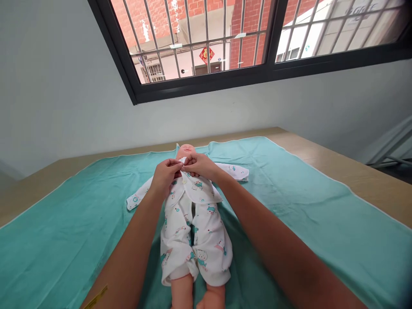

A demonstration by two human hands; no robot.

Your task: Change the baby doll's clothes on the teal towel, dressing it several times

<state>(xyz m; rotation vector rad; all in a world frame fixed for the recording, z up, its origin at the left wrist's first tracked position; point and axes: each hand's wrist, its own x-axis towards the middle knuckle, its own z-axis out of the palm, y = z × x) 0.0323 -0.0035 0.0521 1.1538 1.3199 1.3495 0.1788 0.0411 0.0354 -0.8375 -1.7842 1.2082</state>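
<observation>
A baby doll (186, 151) lies on its back on a teal blanket (289, 206), head toward the window, bare legs toward me. It wears a white printed romper (196, 231). My left hand (165, 174) and my right hand (201, 165) meet at the doll's neck. Both pinch the romper's collar, fingers closed on the fabric just below the chin. The romper's sleeves lie spread out to both sides.
The blanket covers most of a wooden table (354, 171) that stands against a pale wall. Above it is a black-framed barred window (225, 51) facing a brick building. Bare wood shows along the table's right and left edges.
</observation>
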